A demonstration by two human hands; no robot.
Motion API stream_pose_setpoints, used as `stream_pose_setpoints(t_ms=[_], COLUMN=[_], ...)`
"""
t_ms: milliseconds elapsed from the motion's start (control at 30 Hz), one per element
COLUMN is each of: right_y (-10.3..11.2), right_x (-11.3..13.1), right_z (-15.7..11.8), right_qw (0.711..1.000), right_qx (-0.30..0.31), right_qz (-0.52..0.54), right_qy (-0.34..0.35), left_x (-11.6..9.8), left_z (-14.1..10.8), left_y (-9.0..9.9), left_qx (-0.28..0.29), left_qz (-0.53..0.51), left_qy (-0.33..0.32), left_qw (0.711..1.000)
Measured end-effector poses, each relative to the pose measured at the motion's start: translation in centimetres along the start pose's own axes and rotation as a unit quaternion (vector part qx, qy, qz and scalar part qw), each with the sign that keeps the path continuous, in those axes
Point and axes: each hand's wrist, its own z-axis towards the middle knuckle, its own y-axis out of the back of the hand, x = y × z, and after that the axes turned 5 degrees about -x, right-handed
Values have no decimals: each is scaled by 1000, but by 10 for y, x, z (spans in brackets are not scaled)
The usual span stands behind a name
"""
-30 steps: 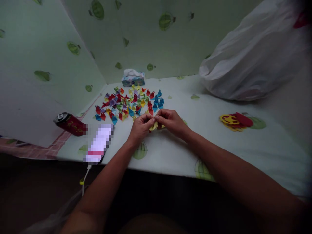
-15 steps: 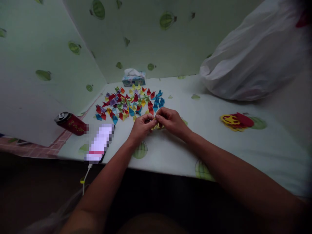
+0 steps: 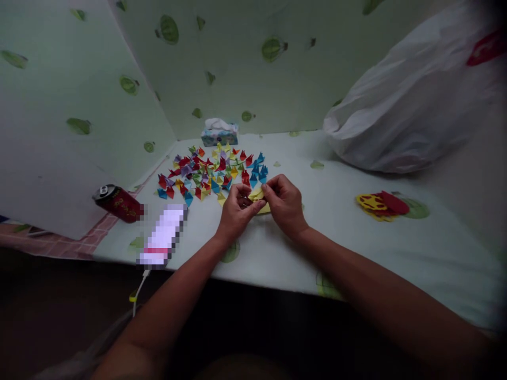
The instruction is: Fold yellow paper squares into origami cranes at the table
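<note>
A small piece of folded yellow paper [image 3: 256,193] is pinched between my two hands above the table. My left hand [image 3: 236,209] grips its left and lower side with thumb and fingers. At its right edge, the thumb and forefinger of my right hand [image 3: 285,205] are closed on the paper. Under the hands lies more yellow paper [image 3: 264,208], partly hidden by them. Just beyond sits a spread of small folded paper cranes [image 3: 206,171] in red, blue, yellow, green, orange and purple.
A tissue box [image 3: 220,133] stands against the back wall. To the left are a tilted red drink can [image 3: 121,204] and a lit phone [image 3: 164,235] on a cable. At right are a white plastic bag [image 3: 392,116] and yellow and red cut-outs [image 3: 381,205].
My hands have drawn slightly apart, and more of the folded yellow paper shows between them. The camera view has shifted a little; the things on the table stay put.
</note>
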Motion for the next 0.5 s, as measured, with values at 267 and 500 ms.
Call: stream_pose_setpoints(t_ms=[267,500], right_y=[-6,-10], right_x=[3,4], right_z=[-10,-12], right_qw=[994,978], right_qx=[47,119], right_qz=[78,145], right_qy=[-62,-95], left_x=[0,-3], left_z=[-1,2], left_y=[3,4], left_qx=[-43,-67], left_qz=[9,-11], left_qy=[-23,-36], left_qw=[999,997])
